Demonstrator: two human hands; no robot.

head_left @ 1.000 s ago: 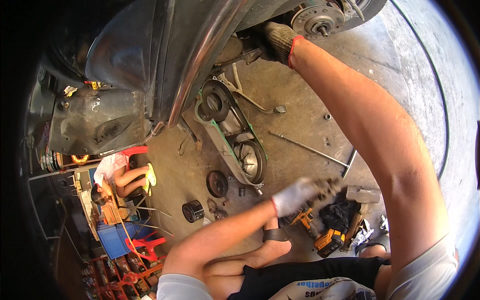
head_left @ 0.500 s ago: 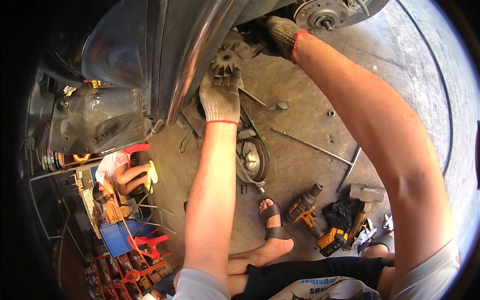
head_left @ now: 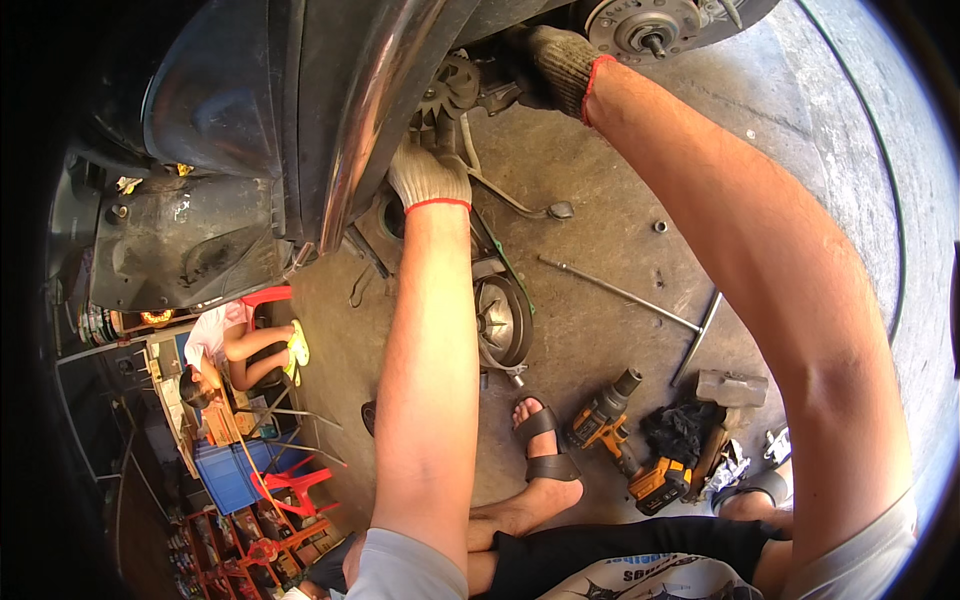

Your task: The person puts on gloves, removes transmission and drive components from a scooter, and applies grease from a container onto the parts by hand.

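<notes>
Both my hands wear knitted work gloves with red cuffs and reach under the dark body panel (head_left: 340,120) of a scooter. My left hand (head_left: 430,178) is closed at the lower edge of a grey finned metal pulley (head_left: 448,90); its fingertips are partly hidden by the panel and the fins. My right hand (head_left: 562,68) is farther right, against dark parts beside a round metal hub (head_left: 640,28) with a threaded shaft. Its glove is blackened and its fingers are hidden in shadow. Below my left hand, a long engine cover (head_left: 498,262) with a round silver part lies on the floor.
A T-handle wrench (head_left: 620,290), a socket (head_left: 660,227), a cordless impact driver (head_left: 605,415), a hammer (head_left: 732,388) and black cloth (head_left: 672,430) lie on the floor. A kickstart lever (head_left: 530,208) sticks out nearby. Another person (head_left: 225,340) sits at left, near a blue crate (head_left: 230,475).
My left hand and the finned pulley have moved up and slightly left, deeper under the panel. The right hand stays almost where it was.
</notes>
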